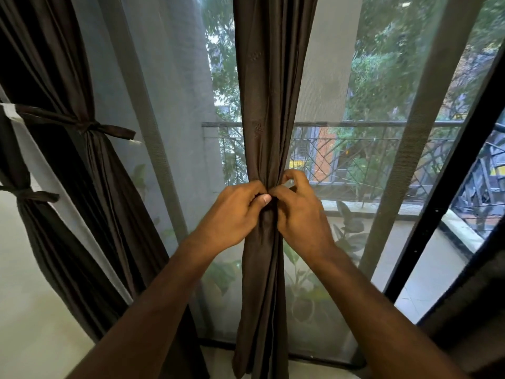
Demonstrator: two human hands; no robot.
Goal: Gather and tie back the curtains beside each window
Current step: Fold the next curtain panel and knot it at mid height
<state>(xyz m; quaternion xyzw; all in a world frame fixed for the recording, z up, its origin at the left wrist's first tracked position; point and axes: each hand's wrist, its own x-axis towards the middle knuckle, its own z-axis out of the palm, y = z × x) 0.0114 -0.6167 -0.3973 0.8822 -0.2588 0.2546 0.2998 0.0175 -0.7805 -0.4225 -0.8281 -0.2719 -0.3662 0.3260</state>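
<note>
Brown curtain (269, 105) before the screened window (341, 91), gripped by both hands' curled fingers (278, 194).

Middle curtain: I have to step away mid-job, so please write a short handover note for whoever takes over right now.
Left hand: grips the gathered middle curtain at its cinched waist.
Right hand: pinches there too, seemingly working a tie; the tie itself is hidden.
Done: two left curtains, near one and far one, each gathered and knotted with a tie-back.
Left: finish the knot on the middle curtain, then check any remaining windows.
</note>
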